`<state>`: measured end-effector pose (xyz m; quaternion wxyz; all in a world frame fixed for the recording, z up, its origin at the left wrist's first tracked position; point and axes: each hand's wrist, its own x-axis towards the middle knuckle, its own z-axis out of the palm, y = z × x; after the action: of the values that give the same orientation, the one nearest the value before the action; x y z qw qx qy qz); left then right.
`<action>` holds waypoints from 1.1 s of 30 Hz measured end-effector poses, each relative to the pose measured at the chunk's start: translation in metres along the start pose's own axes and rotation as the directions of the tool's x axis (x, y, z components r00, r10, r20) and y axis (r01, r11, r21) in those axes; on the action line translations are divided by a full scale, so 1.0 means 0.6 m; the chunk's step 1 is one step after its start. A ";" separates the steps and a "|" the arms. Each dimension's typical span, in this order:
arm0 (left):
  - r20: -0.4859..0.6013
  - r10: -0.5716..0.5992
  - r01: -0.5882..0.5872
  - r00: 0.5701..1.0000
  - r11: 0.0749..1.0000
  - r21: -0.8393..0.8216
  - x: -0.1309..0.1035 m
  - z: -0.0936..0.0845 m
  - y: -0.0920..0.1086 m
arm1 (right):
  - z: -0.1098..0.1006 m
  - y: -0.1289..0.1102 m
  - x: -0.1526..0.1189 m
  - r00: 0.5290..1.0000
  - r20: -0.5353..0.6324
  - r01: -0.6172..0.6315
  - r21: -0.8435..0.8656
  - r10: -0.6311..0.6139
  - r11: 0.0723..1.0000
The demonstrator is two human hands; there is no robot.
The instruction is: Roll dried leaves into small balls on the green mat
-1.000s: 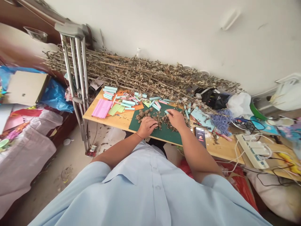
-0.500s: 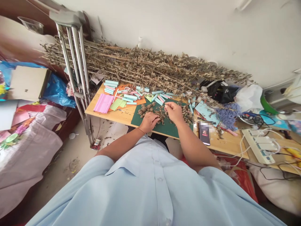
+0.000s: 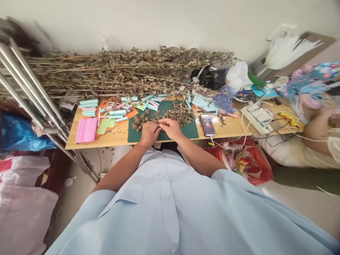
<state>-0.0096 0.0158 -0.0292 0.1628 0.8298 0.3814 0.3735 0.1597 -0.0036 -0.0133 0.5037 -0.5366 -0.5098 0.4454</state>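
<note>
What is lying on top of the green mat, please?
Brown lumps, dried leaves and, at its far edge, paper rolls. What the left hand and right hand cover cannot be seen.

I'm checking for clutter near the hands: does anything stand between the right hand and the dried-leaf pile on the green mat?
Nothing visible does. The right hand is over the green mat, at the near side of the dried-leaf pile. The brown clumps lie beside the left hand, out of that path.

left hand (image 3: pixel 149 134) beside right hand (image 3: pixel 172 129), fingers (image 3: pixel 164 122) bent, forearms (image 3: pixel 199 156) angled inward
</note>
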 end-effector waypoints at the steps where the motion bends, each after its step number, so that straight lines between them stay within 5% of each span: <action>1: -0.004 -0.010 0.010 1.000 1.000 -0.012 0.003 -0.002 0.004 | -0.002 -0.002 0.000 1.000 -0.016 -0.007 0.024 0.008 1.000; 4: -0.008 -0.045 0.043 0.999 0.991 -0.128 0.010 -0.008 0.015 | -0.005 -0.005 -0.001 0.996 -0.057 -0.059 0.117 0.066 0.991; 7: 0.042 -0.195 0.198 0.980 0.936 -0.291 0.009 -0.013 0.027 | -0.003 -0.005 -0.005 0.992 -0.066 -0.092 0.179 0.105 0.980; 13: 0.169 -0.485 0.499 0.858 0.708 -0.500 -0.011 -0.017 0.034 | -0.020 -0.005 -0.032 0.994 -0.099 -0.039 -0.004 0.038 0.999; 16: 0.160 -0.554 0.550 0.817 0.664 -0.506 -0.023 -0.018 0.027 | -0.080 -0.005 -0.055 0.973 -0.219 0.020 -0.211 -0.067 0.977; 19: 0.147 -0.593 0.568 0.792 0.627 -0.534 -0.031 -0.018 0.019 | -0.179 0.007 -0.079 0.908 -0.382 -0.026 -0.457 -0.170 0.889; 22: 0.164 -0.587 0.567 0.793 0.613 -0.550 -0.032 -0.017 0.015 | -0.286 0.033 -0.103 0.811 -0.519 -0.155 -0.635 -0.269 0.757; 25: 0.182 -0.573 0.561 0.799 0.604 -0.566 -0.030 -0.016 0.013 | -0.363 0.061 -0.126 0.774 -0.529 -0.187 -0.716 -0.348 0.672; 28: 0.195 -0.566 0.562 0.801 0.599 -0.570 -0.030 -0.015 0.011 | -0.394 0.079 -0.143 0.803 -0.476 -0.182 -0.768 -0.358 0.614; 33: 0.215 -0.541 0.557 0.813 0.615 -0.558 -0.033 -0.016 0.011 | -0.391 0.083 -0.150 0.867 -0.386 -0.159 -0.815 -0.317 0.558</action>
<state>-0.0218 -0.0036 -0.0287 0.5267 0.5824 0.4765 0.3954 0.3899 -0.1125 -0.0438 0.3249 -0.7785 -0.5365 -0.0219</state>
